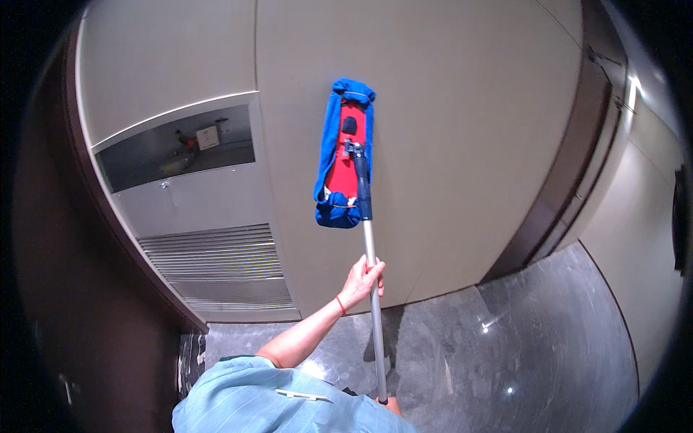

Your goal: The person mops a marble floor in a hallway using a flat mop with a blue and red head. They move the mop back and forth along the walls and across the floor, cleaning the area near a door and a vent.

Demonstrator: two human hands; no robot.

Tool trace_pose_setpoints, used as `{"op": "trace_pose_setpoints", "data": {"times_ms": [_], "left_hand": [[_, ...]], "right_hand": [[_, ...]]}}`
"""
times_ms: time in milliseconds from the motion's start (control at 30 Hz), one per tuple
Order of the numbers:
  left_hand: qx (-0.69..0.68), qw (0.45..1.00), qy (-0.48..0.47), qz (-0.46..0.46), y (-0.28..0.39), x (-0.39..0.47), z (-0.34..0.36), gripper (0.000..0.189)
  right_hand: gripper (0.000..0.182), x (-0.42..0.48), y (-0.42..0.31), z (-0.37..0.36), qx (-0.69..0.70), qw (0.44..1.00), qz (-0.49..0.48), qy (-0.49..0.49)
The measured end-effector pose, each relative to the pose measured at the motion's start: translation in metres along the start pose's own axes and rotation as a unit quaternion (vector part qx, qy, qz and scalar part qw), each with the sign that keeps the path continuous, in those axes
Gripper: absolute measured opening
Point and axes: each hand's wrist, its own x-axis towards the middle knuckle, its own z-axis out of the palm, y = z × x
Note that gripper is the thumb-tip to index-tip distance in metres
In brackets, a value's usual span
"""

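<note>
A flat mop (pixel 354 157) has a red plate with blue cloth wrapped around its edges. Its head stands upright along the pale wall panel (pixel 460 135), cloth side to the wall. The silver metal pole (pixel 377 330) runs down from a dark swivel joint. My left hand (pixel 364 281), with a red band at the wrist, is closed around the pole below the mop head. At the bottom, my right hand (pixel 391 406) grips the pole's lower end, partly hidden by the light blue shirt.
Left of the mop, the wall holds a cabinet with a glass window (pixel 178 149) and a louvered grille (pixel 216 265). A dark brown door or panel (pixel 97 270) stands at the left, a dark door frame (pixel 574 162) at the right. Grey marble floor (pixel 487 352) lies below.
</note>
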Motion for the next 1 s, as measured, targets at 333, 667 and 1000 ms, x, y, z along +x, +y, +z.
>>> {"op": "trace_pose_setpoints", "data": {"times_ms": [333,667,1000], "left_hand": [[-0.007,0.999,-0.036,0.021,-0.027,0.021,0.009,0.017],[-0.065,0.996,0.038,0.049,-0.104,0.058,-0.029,0.009],[0.056,0.988,0.086,0.119,-0.098,0.058,-0.051,0.015]], "right_hand": [[0.038,0.099,-0.147,-0.007,-0.128,0.985,-0.116,0.033],[0.041,0.137,-0.333,0.027,-0.146,0.924,-0.353,0.007],[0.045,0.167,-0.366,0.039,-0.155,0.902,-0.404,0.007]]}}
